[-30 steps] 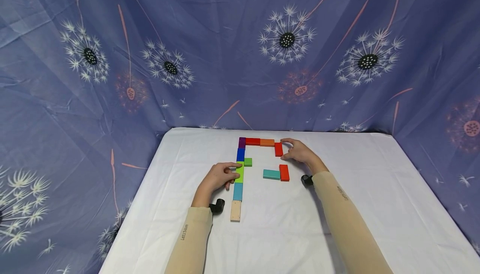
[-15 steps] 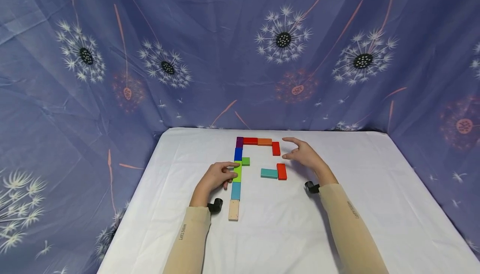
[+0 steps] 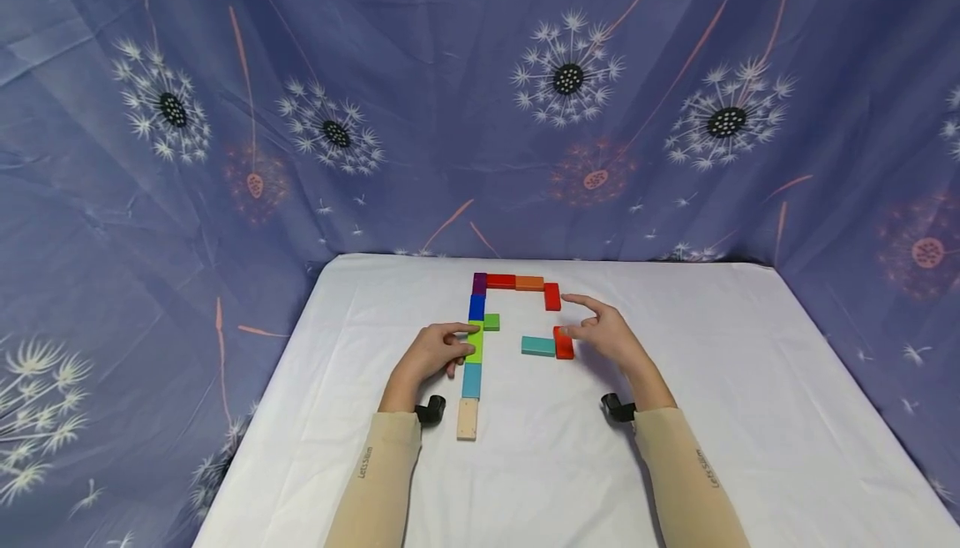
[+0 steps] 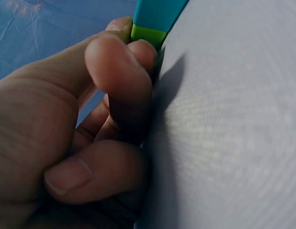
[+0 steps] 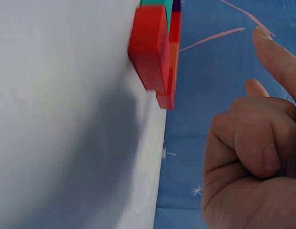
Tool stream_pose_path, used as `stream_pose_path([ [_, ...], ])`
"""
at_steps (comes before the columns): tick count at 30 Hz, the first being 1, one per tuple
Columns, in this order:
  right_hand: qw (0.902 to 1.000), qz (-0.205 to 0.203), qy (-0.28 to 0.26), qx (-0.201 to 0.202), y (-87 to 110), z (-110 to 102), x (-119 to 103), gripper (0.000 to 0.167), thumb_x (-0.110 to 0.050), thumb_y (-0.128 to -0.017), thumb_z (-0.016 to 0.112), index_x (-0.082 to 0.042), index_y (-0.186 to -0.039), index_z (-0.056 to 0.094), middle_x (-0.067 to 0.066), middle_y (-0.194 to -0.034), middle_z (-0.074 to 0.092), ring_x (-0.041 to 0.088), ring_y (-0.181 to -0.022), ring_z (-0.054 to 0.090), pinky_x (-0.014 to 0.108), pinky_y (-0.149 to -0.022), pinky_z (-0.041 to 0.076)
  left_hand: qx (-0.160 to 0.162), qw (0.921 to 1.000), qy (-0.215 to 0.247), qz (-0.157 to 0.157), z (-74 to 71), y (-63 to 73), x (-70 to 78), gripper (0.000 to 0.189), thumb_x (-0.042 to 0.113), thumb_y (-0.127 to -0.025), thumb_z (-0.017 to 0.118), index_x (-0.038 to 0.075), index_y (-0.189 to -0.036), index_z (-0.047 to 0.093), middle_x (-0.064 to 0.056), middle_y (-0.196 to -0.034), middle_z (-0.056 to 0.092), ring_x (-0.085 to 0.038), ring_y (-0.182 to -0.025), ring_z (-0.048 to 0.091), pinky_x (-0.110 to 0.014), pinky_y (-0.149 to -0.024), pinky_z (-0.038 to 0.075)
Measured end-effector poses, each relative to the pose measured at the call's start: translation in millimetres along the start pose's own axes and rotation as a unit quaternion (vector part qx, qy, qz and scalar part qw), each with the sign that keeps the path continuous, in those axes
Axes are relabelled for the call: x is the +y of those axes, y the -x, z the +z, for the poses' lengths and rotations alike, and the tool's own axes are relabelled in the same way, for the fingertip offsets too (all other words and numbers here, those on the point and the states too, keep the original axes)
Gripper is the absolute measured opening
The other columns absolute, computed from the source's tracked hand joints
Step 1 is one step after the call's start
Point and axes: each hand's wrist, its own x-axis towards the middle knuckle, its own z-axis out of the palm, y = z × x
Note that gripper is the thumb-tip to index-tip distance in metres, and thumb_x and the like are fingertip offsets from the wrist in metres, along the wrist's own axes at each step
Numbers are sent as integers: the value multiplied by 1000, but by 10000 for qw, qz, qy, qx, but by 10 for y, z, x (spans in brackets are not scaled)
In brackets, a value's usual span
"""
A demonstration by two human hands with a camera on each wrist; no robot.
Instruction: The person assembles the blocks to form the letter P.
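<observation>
In the head view, my left hand (image 3: 435, 354) rests its index finger and thumb on a light green block (image 3: 475, 354). Its other fingers curl beneath, as the left wrist view shows. That block sits in a column: purple (image 3: 479, 284), blue (image 3: 477, 308), light green, light blue (image 3: 472, 381) and bare wood (image 3: 467, 419). My right hand (image 3: 610, 333) hovers beside two red blocks, thumb and index finger spread, the others folded. The index points at the far red block (image 3: 552, 297); the thumb overlaps the near red block (image 3: 566, 349). Nothing is between its fingers.
From the purple block a red block (image 3: 501, 281) and an orange block (image 3: 529, 284) run right along the back. A small green block (image 3: 491, 322) adjoins the column. A teal block (image 3: 537, 346) meets the near red one. A white cloth (image 3: 555, 481) covers the table.
My right hand has drawn away from the far red block and come nearer the front, over the near red block. My left hand stays on the light green block.
</observation>
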Motion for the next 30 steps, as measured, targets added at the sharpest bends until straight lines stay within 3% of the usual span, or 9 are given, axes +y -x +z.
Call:
stream_pose_path([
  [11,9992,-178,-345,-104,80,198,115,67,-21,-92,83,-24,-153,57,-6,-57,35,13,-50,25,26,-48,26,-8,10000,-12,58,-13,-27,1,41,26,-100,76,26,-140,71,-4,-71,69,-15,-47,60,-32,-80,55],
  [17,9998,-185,-96,-78,58,276,173,60,-18,-90,84,-18,-147,63,-5,-61,43,12,-54,34,24,-52,29,-28,10000,-36,48,-29,-25,10,41,27,-100,76,28,-140,70,-3,-70,68,-16,-47,60,-34,-79,54],
  [27,9982,-106,566,182,36,382,232,49,-17,-83,89,-17,-130,75,-6,-69,35,13,-66,34,27,-61,30,-19,10000,47,20,-10,-16,0,40,25,-99,76,27,-139,71,-3,-69,67,-16,-46,60,-33,-73,54],
  [30,9955,-186,876,316,39,397,235,45,-16,-84,88,-16,-127,76,0,-81,52,15,-71,37,29,-65,31,1,10000,53,5,-2,-12,2,40,26,-99,77,28,-138,72,-3,-69,67,-16,-46,60,-33,-72,54],
])
